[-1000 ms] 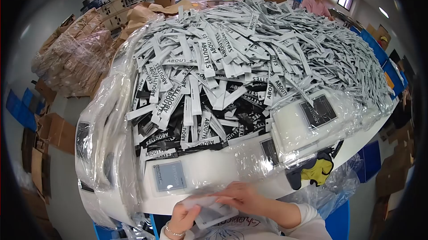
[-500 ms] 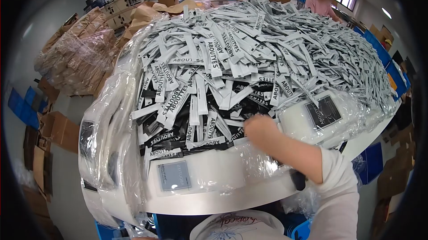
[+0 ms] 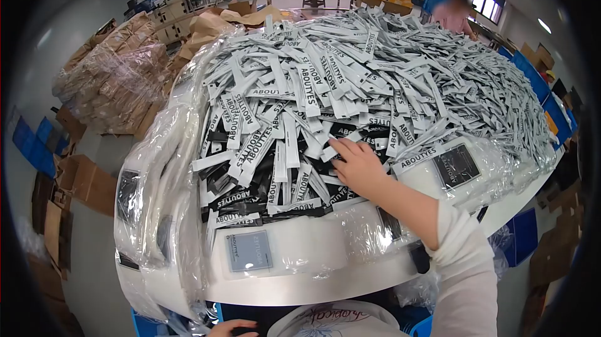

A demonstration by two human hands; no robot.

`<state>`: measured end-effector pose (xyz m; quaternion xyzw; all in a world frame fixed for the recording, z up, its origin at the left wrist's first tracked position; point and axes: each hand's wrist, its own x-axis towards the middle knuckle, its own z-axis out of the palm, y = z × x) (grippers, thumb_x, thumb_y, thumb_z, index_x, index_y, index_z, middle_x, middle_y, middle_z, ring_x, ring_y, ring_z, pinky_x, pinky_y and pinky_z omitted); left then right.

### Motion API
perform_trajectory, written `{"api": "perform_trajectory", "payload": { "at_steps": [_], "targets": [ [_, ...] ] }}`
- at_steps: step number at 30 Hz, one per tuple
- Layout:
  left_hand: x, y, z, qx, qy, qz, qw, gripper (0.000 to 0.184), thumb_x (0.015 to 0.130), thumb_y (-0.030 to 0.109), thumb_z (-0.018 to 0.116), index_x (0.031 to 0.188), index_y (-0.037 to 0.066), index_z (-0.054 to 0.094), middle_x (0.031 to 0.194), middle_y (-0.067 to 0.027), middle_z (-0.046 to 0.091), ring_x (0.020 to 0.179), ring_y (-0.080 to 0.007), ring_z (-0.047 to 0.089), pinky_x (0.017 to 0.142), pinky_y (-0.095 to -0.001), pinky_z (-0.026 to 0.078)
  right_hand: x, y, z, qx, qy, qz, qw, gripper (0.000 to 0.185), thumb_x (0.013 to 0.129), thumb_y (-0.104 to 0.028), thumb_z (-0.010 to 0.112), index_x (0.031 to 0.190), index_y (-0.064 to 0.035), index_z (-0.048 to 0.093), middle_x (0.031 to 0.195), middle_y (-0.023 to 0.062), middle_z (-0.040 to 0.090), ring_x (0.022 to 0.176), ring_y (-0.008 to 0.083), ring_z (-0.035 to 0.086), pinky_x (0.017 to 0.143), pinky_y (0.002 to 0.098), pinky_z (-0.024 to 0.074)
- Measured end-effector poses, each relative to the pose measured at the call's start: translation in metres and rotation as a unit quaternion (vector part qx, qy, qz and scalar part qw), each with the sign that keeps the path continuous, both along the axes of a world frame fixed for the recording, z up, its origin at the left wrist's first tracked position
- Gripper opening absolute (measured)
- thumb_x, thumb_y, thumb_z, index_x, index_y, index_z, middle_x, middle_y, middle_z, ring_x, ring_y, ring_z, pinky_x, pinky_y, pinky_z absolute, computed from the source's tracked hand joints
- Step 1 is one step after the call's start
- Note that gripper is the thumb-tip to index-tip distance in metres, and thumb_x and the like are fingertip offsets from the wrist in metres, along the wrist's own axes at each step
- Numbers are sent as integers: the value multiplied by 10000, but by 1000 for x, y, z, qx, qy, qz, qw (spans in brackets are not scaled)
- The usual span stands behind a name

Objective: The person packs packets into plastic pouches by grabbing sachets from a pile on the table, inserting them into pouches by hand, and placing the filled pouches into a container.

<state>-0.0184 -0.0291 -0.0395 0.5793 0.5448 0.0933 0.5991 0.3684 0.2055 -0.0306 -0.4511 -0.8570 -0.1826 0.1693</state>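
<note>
My right hand (image 3: 358, 166) reaches over the front of a big heap of white stick sachets (image 3: 308, 89) printed ABOUTYES. Its fingers are spread and rest on the sachets, with nothing clearly gripped. Black stick sachets (image 3: 235, 198) show among the white ones just left of and behind this hand. At the bottom edge my left hand (image 3: 233, 328) is partly in view, below the table, its visible fingers apart and no object seen in it.
Clear plastic packs with a grey label (image 3: 248, 250) and a black label (image 3: 456, 166) line the table's front edge (image 3: 294, 290). More plastic packs (image 3: 150, 212) stack on the left. A wrapped bale (image 3: 113, 74) stands beyond. Another person (image 3: 452, 16) is at the far right.
My right hand has opened from a closed posture and moved slightly up and left over the sachets. My left hand has come into view at the bottom. A white sachet now lies near the black label.
</note>
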Motion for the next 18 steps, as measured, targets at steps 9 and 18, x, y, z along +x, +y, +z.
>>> {"api": "perform_trajectory", "payload": {
  "at_steps": [9,18],
  "targets": [
    [42,21,-15,240,-140,-21,960,322,797,113,618,1097,20,547,868,-77,629,507,-63,407,469,-231,356,-31,-48,16,-146,162,182,959,296,776,-74,521,1064,-6,505,1088,136,544,993,260,547,820,310,470],
    [122,61,-40,61,-216,-52,973,443,722,62,663,1122,4,480,944,-96,605,920,-191,572,778,-295,458,-84,-171,21,-532,515,209,639,312,813,-44,567,1119,-30,510,1026,103,570,919,181,562,834,286,437]
  ]
}}
